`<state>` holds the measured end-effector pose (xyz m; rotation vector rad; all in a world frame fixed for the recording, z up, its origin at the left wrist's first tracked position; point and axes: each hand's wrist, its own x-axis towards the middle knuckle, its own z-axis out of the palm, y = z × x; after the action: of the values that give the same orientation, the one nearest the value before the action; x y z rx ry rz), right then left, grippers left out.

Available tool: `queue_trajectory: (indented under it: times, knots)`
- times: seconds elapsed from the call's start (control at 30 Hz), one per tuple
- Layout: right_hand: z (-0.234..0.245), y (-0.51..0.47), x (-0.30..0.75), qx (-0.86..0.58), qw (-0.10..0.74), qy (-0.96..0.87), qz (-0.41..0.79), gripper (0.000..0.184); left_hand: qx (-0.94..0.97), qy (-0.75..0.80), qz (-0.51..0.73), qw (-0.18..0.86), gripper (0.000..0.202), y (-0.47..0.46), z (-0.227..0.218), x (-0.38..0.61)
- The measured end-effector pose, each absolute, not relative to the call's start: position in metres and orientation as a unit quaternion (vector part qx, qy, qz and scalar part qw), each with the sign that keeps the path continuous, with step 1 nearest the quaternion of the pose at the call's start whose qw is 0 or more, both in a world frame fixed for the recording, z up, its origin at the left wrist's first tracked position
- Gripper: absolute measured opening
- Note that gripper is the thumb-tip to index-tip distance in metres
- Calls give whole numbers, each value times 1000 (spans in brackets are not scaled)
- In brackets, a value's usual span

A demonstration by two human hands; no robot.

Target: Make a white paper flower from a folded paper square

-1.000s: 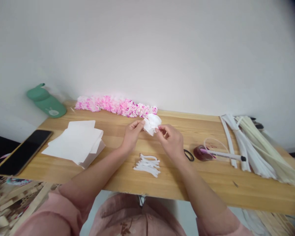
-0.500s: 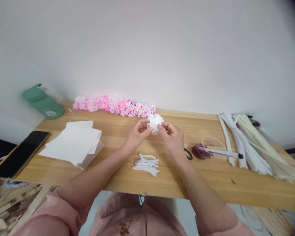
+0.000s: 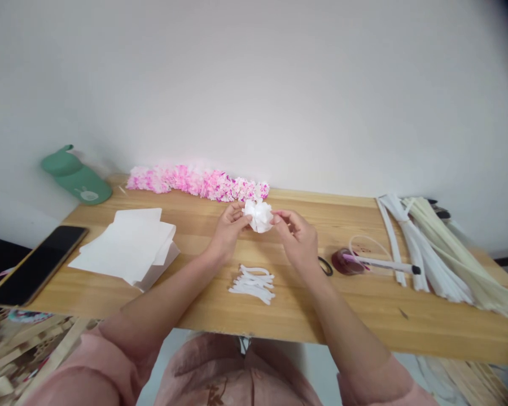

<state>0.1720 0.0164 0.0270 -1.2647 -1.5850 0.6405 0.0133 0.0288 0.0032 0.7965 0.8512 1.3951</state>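
Observation:
Above the middle of the wooden table, a ruffled white paper flower (image 3: 259,216) is held up between my two hands. My left hand (image 3: 231,225) is closed on its left side, thumb in front and fingers partly hidden behind. At the right edge, my right hand (image 3: 296,234) pinches a petal between thumb and forefinger. A small pile of short white strips (image 3: 253,283) lies on the table below, between my forearms. Just behind the flower is a row of pink and white paper flowers (image 3: 203,183) along the wall.
On the left are white paper sheets (image 3: 125,245), a black phone (image 3: 38,265) and a tilted green bottle (image 3: 78,177). To the right stand a small jar of dark red liquid (image 3: 347,262) with a pen (image 3: 385,264) across it, and bundles of long white strips (image 3: 427,254). Black scissors handles (image 3: 325,266) show beside my right wrist.
The white flower has shifted slightly left and turned, its petals now more spread toward me. My left hand moved a little left with it; my right fingers now pinch its right edge.

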Motion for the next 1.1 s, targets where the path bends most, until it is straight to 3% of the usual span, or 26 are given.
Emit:
queue_trajectory:
  times: [0.37,0.67,0.8,1.1]
  knots:
    - [24,14,169,-490,432,-749,110,12,383,373,602,593,53,23,10,17]
    - [28,19,174,-509,469,-681,239,19,373,374,628,571,48,28,8,14]
    - [30,17,174,-515,460,-685,232,25,395,377,618,566,51,25,10,16]
    - [24,19,171,-519,451,-696,209,19,416,377,619,549,49,23,11,16]
